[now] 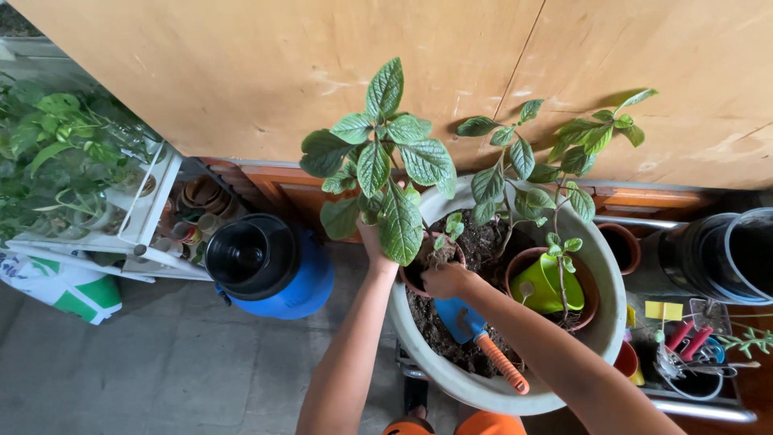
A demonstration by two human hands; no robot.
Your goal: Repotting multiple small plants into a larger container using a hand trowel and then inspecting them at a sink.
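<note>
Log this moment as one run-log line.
left hand: holding leafy green plant | right hand: on small terracotta pot | blue trowel: in soil

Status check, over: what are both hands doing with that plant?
Left hand grips leafy plant stem. Right hand steadies small terracotta pot. Blue trowel lies in basin soil beneath.
</note>
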